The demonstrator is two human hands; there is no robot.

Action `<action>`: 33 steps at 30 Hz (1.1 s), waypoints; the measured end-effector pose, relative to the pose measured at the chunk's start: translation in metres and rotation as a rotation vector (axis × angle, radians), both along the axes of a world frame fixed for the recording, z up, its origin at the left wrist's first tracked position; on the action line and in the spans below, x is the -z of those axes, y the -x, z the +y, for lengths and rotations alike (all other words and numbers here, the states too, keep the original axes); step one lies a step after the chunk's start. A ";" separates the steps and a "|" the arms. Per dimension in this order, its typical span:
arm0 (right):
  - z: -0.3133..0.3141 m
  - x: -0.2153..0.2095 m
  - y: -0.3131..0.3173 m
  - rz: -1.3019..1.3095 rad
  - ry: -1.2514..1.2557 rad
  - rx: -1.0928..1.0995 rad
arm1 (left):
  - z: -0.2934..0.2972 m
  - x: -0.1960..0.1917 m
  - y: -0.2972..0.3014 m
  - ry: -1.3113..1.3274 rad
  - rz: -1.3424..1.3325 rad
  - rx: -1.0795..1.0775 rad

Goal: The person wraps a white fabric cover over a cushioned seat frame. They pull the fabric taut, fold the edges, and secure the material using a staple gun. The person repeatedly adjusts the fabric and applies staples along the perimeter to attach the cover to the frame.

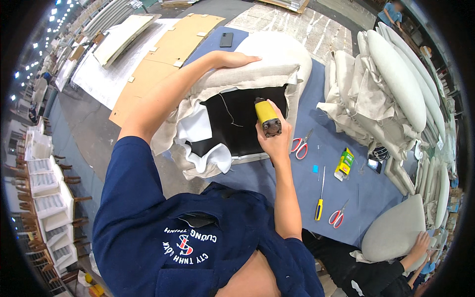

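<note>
Looking down at the blue worktable (pixel 346 193): biggest item on it is the upholstered seat cushion (pixel 257 69), tipped on its side, black underside panel (pixel 242 123) facing me, beige fabric wrapped over its edges and loose white lining hanging at the lower left corner. My left hand (pixel 230 59) lies flat on the cushion's top edge, fingers extended, pressing, not gripping. My right hand (pixel 274 141) is clenched around the yellow staple gun (pixel 267 118), nose against the black panel near its right edge. Cushion's left side overhangs the table edge; floor and cardboard sheets (pixel 168 54) beyond. Right of it, stack of finished cushions (pixel 396 84) crowds the table's far right edge. Open blue surface runs between cushion and stack, holding 2 red scissors (pixel 300 146) (pixel 337 216), a yellow-handled screwdriver (pixel 319 203), a small yellow-green box (pixel 345 163). A black phone (pixel 226 39) sits past the cushion. Bottom right, another person's hand (pixel 420 245) is on a grey cushion (pixel 393 230).
</note>
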State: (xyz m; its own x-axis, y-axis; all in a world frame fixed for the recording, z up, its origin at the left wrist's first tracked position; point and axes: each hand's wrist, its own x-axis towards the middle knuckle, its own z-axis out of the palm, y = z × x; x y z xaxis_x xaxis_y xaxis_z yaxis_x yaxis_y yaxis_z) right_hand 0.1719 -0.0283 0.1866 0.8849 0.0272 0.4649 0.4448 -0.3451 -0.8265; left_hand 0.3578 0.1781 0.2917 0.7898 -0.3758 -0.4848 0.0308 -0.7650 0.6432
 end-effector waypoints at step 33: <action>0.016 -0.022 -0.026 -0.125 -0.138 0.097 | -0.011 0.005 0.049 -0.122 -0.794 0.417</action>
